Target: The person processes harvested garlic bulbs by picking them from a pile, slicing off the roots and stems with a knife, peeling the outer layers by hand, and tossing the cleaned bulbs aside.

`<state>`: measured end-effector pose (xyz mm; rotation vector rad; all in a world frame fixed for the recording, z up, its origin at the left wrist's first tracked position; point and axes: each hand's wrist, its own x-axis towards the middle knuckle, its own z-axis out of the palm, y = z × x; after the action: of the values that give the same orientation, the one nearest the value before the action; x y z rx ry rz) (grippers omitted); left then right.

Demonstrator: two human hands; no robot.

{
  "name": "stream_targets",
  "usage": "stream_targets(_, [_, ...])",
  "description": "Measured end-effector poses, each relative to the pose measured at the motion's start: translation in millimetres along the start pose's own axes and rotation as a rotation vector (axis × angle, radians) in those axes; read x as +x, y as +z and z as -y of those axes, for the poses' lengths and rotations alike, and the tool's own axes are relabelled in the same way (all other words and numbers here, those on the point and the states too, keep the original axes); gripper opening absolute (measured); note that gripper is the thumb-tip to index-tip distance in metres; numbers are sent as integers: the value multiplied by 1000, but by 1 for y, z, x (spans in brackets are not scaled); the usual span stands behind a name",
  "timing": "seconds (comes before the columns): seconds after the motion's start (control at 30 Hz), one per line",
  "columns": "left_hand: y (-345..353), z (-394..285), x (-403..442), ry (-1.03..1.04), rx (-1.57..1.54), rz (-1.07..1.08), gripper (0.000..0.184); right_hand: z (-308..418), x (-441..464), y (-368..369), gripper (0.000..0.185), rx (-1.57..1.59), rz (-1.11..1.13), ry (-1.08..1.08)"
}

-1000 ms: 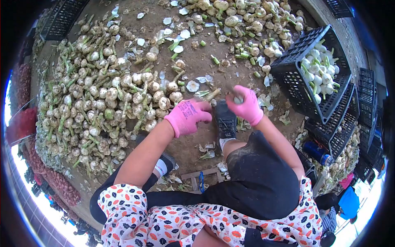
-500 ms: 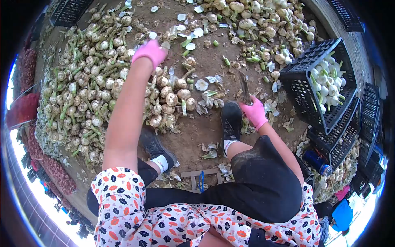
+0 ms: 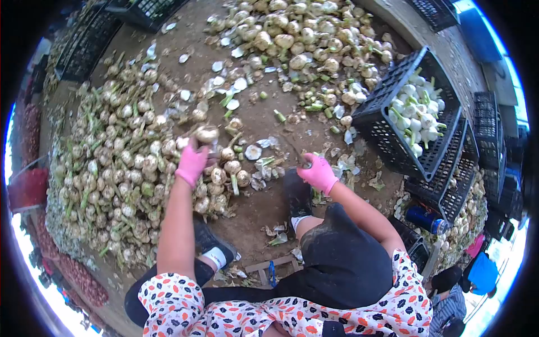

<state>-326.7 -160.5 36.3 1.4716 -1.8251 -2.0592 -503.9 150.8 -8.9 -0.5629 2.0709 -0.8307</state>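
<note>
My left hand (image 3: 193,163), in a pink glove, is closed at the right edge of a large heap of untrimmed garlic (image 3: 120,163). At its fingertips is a garlic bulb (image 3: 206,133), lifted toward the camera. My right hand (image 3: 318,173), also pink-gloved, is wrapped round the handle of a knife (image 3: 295,149) above my right shoe. The thin dark blade points up and to the left over the soil. Below and right of my left hand lie several loose garlic bulbs (image 3: 232,167) with stems.
A tilted black crate (image 3: 377,121) of trimmed white garlic (image 3: 418,112) stands at the right on other crates. Another garlic pile (image 3: 303,33) lies at the far side. Cut stems and peels litter the soil. A blue can (image 3: 426,219) sits at the right.
My left hand has come back toward me from the far edge of the heap and now has a garlic bulb. My right hand keeps the knife near my shoe. The view has shifted.
</note>
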Motion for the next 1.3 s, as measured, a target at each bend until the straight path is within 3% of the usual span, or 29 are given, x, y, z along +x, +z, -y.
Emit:
stream_targets(0.1, [27,-12,-27,-153,-339,223,58,22,9,-4,27,-207,-40,-159])
stream_targets(0.17, [51,9,-31,-6,-260,270,51,45,11,-11,25,-223,-4,-174])
stream_targets(0.23, [76,20,-36,345,-24,156,48,60,5,-16,23,-247,17,-180])
stream_targets(0.3, [85,4,-41,453,384,124,38,76,1,-18,21,-329,-53,-337])
stream_targets(0.33, [83,18,-31,439,451,196,33,81,-3,-20,23,-375,-82,-428])
stream_targets(0.4, [82,39,-26,6,-250,407,28,100,-11,-24,24,-433,-65,-541])
stream_targets(0.47, [92,12,-48,-323,-1040,437,24,117,-19,-28,29,-573,15,-653])
stream_targets(0.5, [95,15,-48,-329,-1039,442,24,119,-20,-24,29,-573,13,-645])
stream_targets(0.53, [99,17,-49,-145,-683,383,25,120,-20,-21,32,-592,33,-691])
stream_targets(0.73, [93,15,-53,76,-137,372,26,124,-23,-14,35,-676,39,-746])
stream_targets(0.77, [92,17,-55,73,-136,369,26,124,-24,-14,34,-696,27,-752])
stream_targets(0.9, [93,28,-61,-280,-587,425,16,103,-9,-19,29,-719,-14,-785])
stream_targets(0.97, [87,2,-80,555,488,367,15,60,37,-38,26,-731,-88,-2])
stream_targets(1.03, [84,2,-76,566,472,329,26,10,45,-79,27,-674,-227,209])
stream_targets(1.07, [78,10,-71,104,-113,502,34,-1,48,-80,27,-625,-269,190])
stream_targets(1.13, [78,11,-80,-243,-217,525,48,1,31,-69,29,-621,-266,163])
stream_targets(1.17, [82,8,-77,-233,-219,528,48,1,28,-61,30,-524,-209,65])
stream_targets(1.23, [87,1,-80,315,87,468,40,6,21,-44,25,-424,-175,-125])
stream_targets(1.27, [87,-5,-73,910,423,375,38,9,16,-35,25,-420,-166,-112])
stream_targets(1.3, [78,-4,-68,822,704,548,37,19,12,-32,23,-237,-75,-166])
